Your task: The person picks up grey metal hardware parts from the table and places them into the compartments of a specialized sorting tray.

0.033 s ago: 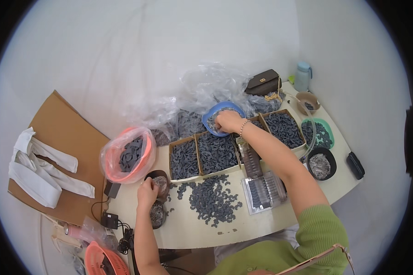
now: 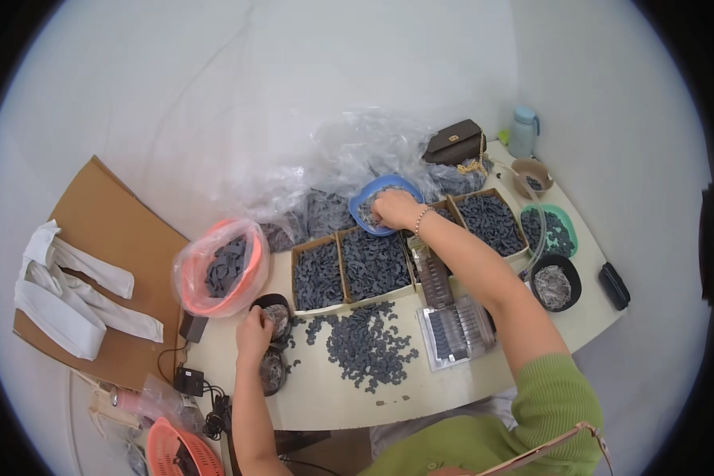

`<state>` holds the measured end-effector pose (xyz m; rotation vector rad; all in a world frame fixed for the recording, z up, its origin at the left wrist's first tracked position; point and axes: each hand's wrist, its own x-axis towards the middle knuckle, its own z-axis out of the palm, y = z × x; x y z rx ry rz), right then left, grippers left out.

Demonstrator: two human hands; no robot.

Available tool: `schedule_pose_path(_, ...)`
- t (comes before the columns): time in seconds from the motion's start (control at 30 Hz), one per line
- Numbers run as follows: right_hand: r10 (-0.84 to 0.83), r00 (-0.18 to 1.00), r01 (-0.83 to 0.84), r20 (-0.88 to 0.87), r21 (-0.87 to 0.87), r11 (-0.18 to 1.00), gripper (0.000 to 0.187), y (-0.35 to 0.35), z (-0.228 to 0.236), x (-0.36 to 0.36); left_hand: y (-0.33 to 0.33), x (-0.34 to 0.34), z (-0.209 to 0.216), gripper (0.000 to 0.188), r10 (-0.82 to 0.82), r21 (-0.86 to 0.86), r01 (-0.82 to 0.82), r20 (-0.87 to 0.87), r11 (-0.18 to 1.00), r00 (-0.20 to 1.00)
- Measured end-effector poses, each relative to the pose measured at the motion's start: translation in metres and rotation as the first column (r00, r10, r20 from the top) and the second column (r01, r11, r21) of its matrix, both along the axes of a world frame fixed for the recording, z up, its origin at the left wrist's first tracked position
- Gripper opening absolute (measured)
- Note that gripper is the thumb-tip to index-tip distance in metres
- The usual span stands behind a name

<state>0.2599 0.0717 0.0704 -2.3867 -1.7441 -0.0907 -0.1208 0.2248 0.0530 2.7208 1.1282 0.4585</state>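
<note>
right hand (image 2: 395,208) | reached into the far blue bowl (image 2: 365,200), fingers curled among small dark parts | left hand (image 2: 253,333) | rested on the near black bowl (image 2: 275,311), finger state cannot be told | a small pinch is best taken, spills avoided

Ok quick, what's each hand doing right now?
Left hand: curled on the small dark bowl; actual grip cannot be told.
Right hand: down in the blue bowl among dark pieces; grasp cannot be told.

Brown handbag (image 2: 454,142), pale blue bottle (image 2: 523,131), white cloths (image 2: 63,289) on cardboard (image 2: 135,238), orange basket (image 2: 184,452)
</note>
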Motion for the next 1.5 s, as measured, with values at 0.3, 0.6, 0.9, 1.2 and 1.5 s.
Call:
schedule_pose_path(0.3,0.065,0.991,-0.036,-0.120,0.230,0.973,0.008,-0.019,-0.012,0.015,-0.039,0.027,0.002,0.004,-0.232,0.022,0.236,0.279,0.972,0.932)
schedule_pose_path(0.6,-0.187,0.974,0.221,-0.130,0.356,0.908,0.005,-0.038,-0.010,0.011,-0.233,0.104,-0.017,0.024,-0.760,0.051,0.805,0.369,0.591,0.534)
schedule_pose_path(0.9,0.139,0.874,0.173,-0.465,0.567,0.806,0.013,-0.106,0.017,-0.009,-0.257,0.114,-0.028,0.028,-0.845,0.193,0.823,0.122,0.535,0.520)
schedule_pose_path(1.2,0.246,0.957,-0.218,-0.151,0.179,0.959,0.011,-0.206,-0.029,-0.107,-0.246,0.099,-0.029,0.037,-0.777,0.120,0.775,0.224,0.620,0.588)
schedule_pose_path(1.5,0.240,0.971,-0.232,0.020,0.336,0.913,0.018,-0.221,-0.045,-0.119,-0.244,0.104,-0.039,0.062,-0.737,0.035,0.738,0.108,0.674,0.668)
